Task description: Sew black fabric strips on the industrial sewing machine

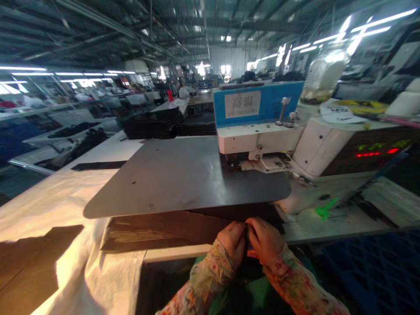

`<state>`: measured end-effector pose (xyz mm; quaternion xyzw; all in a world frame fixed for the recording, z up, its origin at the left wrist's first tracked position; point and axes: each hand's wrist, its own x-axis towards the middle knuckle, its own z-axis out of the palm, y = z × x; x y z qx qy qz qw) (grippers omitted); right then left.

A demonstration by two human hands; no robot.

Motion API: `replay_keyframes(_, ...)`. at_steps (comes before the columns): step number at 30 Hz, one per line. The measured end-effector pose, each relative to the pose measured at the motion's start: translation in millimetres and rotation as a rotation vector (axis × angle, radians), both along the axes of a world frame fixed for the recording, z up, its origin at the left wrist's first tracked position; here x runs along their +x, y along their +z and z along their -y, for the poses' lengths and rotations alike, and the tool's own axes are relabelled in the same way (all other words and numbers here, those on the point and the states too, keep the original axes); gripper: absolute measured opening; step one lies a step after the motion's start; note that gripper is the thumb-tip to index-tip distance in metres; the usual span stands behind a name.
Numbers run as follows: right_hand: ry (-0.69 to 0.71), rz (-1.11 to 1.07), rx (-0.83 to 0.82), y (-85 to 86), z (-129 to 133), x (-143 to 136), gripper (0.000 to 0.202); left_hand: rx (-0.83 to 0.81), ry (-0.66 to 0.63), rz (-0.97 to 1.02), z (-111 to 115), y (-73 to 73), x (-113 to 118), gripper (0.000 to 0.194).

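Observation:
Both hands meet in front of the sewing machine's grey metal plate (173, 175), close to my body. My left hand (232, 239) is closed, its fingertips pinched against those of my right hand (266, 241), which is closed too. Something dark shows in the narrow gap between them, too small to name. A bit of orange-red (252, 253) peeks out under the right palm; its kind is hidden. Behind the hands, beneath the plate, lies a stack of dark brown pieces (157, 232). The white and blue sewing machine head (259, 135) stands over the plate's right part.
At right, a control panel (377, 151) glows red beside a clear jar (324, 78). Stacked dark pieces (151, 124) lie behind the plate. Brown sheet material (29, 262) rests on pale cloth (105, 280) at left. A blue crate (377, 271) sits low at right.

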<state>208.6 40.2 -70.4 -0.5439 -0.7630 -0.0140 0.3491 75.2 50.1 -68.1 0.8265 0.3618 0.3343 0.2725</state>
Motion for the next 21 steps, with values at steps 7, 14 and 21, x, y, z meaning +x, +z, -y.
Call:
replay_keyframes(7, -0.119, -0.178, -0.120, -10.8, -5.2, 0.8, 0.026, 0.005, -0.028, -0.080, -3.2, 3.7, 0.8, 0.026)
replay_keyframes(14, -0.070, -0.447, -0.382, -29.6, 18.8, 26.7, 0.033, -0.148, -0.011, 0.108, 16.2, 1.7, 14.5, 0.027)
replay_keyframes(21, -0.304, -0.428, -0.458, -36.7, 12.3, 48.0, 0.035, -0.064, -0.177, 0.042, 28.8, -16.1, 11.0, 0.031)
